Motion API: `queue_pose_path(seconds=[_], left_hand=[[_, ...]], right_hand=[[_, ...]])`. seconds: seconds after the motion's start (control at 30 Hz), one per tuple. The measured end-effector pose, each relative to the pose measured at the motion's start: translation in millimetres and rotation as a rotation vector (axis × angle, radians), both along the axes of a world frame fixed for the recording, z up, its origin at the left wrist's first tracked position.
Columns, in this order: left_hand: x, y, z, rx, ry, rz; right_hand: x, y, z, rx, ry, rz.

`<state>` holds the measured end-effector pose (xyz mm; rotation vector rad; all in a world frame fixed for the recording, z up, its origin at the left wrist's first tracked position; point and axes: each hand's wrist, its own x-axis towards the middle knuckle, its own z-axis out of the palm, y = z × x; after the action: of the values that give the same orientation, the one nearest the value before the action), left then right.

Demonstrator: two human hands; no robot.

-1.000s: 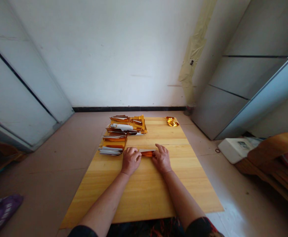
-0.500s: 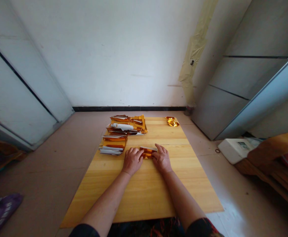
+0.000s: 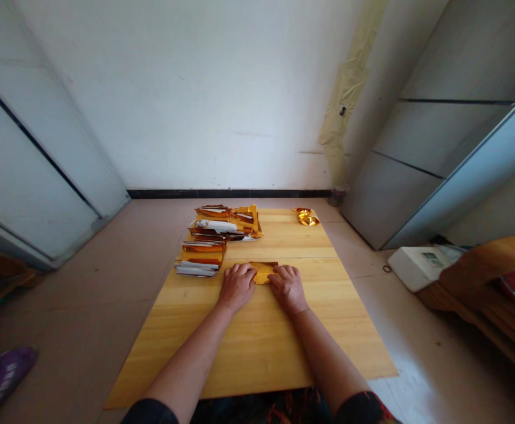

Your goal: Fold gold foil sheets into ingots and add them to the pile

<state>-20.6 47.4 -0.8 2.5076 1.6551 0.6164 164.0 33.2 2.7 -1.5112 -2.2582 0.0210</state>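
Observation:
A small sheet of gold foil paper point(image 3: 263, 273) lies on the wooden table, with a darker strip along its far edge. My left hand point(image 3: 238, 287) grips its left end, thumb and fingers pressed together. On the right end, my right hand point(image 3: 289, 288) is closed with its fingers curled down on the foil. Left of my hands sits a stack of gold foil and white papers point(image 3: 202, 253). Behind that stack is a larger pile of foil sheets point(image 3: 226, 222).
Two shiny folded gold foil pieces point(image 3: 306, 217) rest at the table's far right corner. The wooden table point(image 3: 257, 347) stands before a white wall. A grey cabinet point(image 3: 416, 147) and a wooden bench point(image 3: 482, 294) are on the right. A purple bag point(image 3: 3, 377) lies on the left floor.
My right fingers, raised before, have come down onto the foil paper. The foil's white far edge no longer shows, and its surface looks brighter gold. My left hand has barely moved.

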Motion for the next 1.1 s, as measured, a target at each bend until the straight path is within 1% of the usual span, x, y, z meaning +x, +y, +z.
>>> queue_pose_path(seconds=[0.1, 0.2, 0.3, 0.47, 0.7, 0.87, 1.0, 1.1], left_hand=[[-1, -2, 2.0, 0.006, -0.019, -0.003], [-3, -3, 3.2, 0.001, -0.047, -0.011], [-4, -1, 1.6, -0.016, -0.080, 0.013], [-5, 6, -5.2, -0.022, -0.121, 0.067], [-4, 12, -12.8, -0.034, -0.130, 0.082], [-4, 18, -17.6, -0.034, -0.179, 0.077], [-3, 24, -19.8, -0.086, -0.275, 0.069], [-2, 27, -20.8, -0.096, -0.345, 0.084]], right_hand=[[1, 2, -1, -0.067, 0.015, -0.011], [2, 5, -1, -0.086, 0.076, -0.044], [5, 8, 0, -0.109, 0.124, -0.078], [7, 15, 0, -0.156, 0.137, -0.171], [1, 21, -4, -0.167, 0.096, -0.337], [-4, 14, -3, -0.145, 0.080, -0.358], [-5, 11, -3, -0.129, 0.070, -0.357], [-5, 13, -4, -0.134, 0.084, -0.354]])
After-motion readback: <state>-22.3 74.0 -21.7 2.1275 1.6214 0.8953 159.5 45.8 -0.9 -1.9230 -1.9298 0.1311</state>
